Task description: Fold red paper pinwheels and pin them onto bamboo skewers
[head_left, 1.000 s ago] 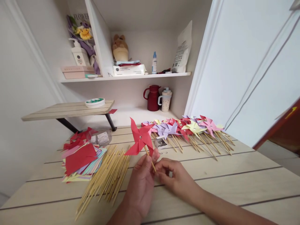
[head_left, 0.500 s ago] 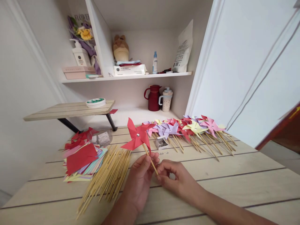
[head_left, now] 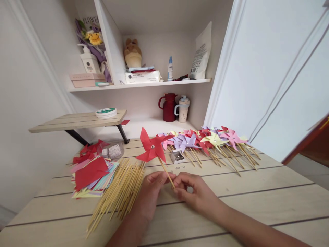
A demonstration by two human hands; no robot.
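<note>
A red paper pinwheel [head_left: 152, 146] on a thin wooden stick stands tilted above the wooden table [head_left: 257, 199]. My left hand [head_left: 151, 192] and my right hand [head_left: 195, 192] both pinch the lower end of its stick, fingers closed. To the left lies a heap of bare wooden sticks [head_left: 120, 192]. Beside that is a stack of coloured paper squares [head_left: 91, 173], red on top. Just behind my hands sit a small open box of pins [head_left: 177, 157] and a few loose pins [head_left: 180, 167].
A row of finished pinwheels [head_left: 210, 142] in red, purple, yellow and pink lies at the back right. A clear plastic bag [head_left: 111, 151] is behind the paper. A low wooden riser [head_left: 77, 120] holds a round tin. A red jug [head_left: 168, 107] and cup stand under the shelf.
The pinwheel has tipped a little to the left and lower, and my hands have slid down the stick towards its end. The view has shifted slightly.
</note>
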